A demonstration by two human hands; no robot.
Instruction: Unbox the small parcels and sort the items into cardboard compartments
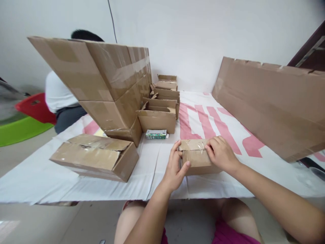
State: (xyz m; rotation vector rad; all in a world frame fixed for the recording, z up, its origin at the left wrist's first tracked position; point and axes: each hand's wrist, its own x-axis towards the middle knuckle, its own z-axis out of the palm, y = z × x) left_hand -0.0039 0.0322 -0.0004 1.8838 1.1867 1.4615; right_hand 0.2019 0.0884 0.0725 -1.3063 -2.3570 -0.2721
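A small brown cardboard box (196,159) lies on the table in front of me, its top flaps meeting at a taped seam. My left hand (175,166) grips its left end, fingers on the far side and thumb on the near side. At the right part of the seam, my right hand (222,154) is closed in a pinch against the top. Shiny clear tape (201,146) shows beside those fingertips; whether they hold it is hidden. Beyond the box, a small green and silver carton (156,134) lies flat.
A longer taped cardboard box (93,156) sits at the left, one flap slightly raised. Behind it rises a stack of large boxes (106,74). Several open boxes (157,120) line up beside the stack. A tall cardboard panel (271,105) stands at the right. A seated person (61,91) is partly hidden.
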